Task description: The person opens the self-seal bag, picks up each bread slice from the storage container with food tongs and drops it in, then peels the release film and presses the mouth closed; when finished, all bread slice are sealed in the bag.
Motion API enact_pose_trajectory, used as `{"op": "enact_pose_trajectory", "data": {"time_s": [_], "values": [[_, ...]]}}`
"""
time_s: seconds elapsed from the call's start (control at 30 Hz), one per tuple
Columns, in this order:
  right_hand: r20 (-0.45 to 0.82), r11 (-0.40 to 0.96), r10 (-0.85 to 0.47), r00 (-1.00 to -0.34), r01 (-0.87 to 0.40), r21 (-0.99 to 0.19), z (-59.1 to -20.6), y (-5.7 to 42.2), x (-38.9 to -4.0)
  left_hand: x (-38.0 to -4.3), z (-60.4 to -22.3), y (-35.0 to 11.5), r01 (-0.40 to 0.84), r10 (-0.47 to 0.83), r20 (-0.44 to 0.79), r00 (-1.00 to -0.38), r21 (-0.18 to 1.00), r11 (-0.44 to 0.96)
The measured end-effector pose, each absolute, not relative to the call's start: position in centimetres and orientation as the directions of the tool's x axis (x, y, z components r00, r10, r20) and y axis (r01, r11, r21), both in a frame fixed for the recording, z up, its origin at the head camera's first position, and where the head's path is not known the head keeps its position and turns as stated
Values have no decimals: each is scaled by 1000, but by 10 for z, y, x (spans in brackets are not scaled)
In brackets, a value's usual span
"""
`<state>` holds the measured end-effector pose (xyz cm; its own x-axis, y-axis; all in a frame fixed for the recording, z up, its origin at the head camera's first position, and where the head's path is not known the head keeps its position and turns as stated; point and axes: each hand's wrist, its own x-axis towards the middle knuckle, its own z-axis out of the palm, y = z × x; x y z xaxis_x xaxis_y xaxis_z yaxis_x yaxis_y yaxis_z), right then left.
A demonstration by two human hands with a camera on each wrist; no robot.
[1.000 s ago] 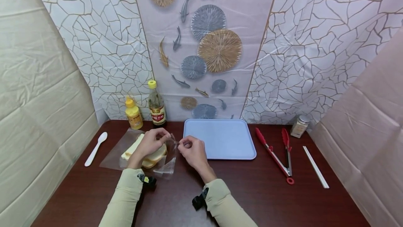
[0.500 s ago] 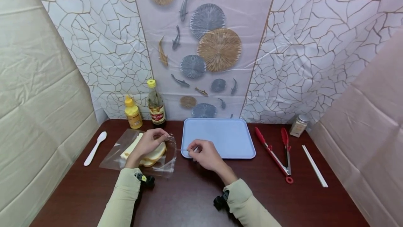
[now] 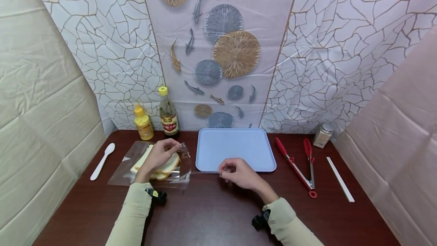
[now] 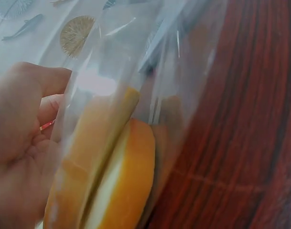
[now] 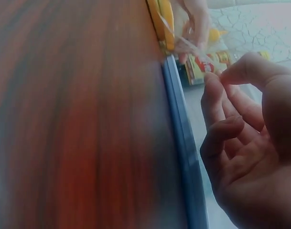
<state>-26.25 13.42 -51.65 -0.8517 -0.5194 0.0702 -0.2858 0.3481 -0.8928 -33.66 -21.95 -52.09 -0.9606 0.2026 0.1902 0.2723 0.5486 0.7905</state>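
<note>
1. Table (image 3: 211, 219): everything of the work lies on it; its layout looks unchanged over the last second.
2. Tray (image 3: 235, 149): it lies right of the bag, apart from it; the right hand has come to its near edge, overlapping it in the head view.
3. Bag (image 3: 124, 168): it lies on the left of the table and has hardly shifted; its mouth side faces the tray.
4. Bread (image 3: 172, 164): it is inside the bag, seen through the film, so I judge that none of it has been taken out.
5. Right hand (image 3: 240, 174): this is the main change; 1 second ago it was just beside the left hand, and now it is well apart; thumb and forefinger pinch the strip's end.
6. Left hand (image 3: 160, 157): it has barely moved; its fingertips seem to pinch the bag's upper edge, probably as an anchor.
7. Strip (image 3: 205, 172): clear and thin, it now spans from bag to right fingertips; whether its bag end is loose I cannot tell; I judge the opening under way, unfinished.
</note>
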Motion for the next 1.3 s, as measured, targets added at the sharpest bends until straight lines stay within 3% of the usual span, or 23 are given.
{"op": "enact_pose_trajectory", "data": {"time_s": [0.53,0.83,1.1,1.3], "values": [[97,378,-488,-867,-310,-872,-519,200,-253,-337,-527,-223,260,184,186,-965,766,588],[161,343,-375,-913,-298,-891,-510,214,-253,-340,-528,-221,275,149,233,-961,738,616],[205,332,-365,-908,-332,-883,-508,228,-255,-340,-528,-221,286,144,252,-957,738,611],[52,421,-502,-863,-296,-857,-507,240,-256,-340,-528,-219,303,150,269,-951,728,616]]}}
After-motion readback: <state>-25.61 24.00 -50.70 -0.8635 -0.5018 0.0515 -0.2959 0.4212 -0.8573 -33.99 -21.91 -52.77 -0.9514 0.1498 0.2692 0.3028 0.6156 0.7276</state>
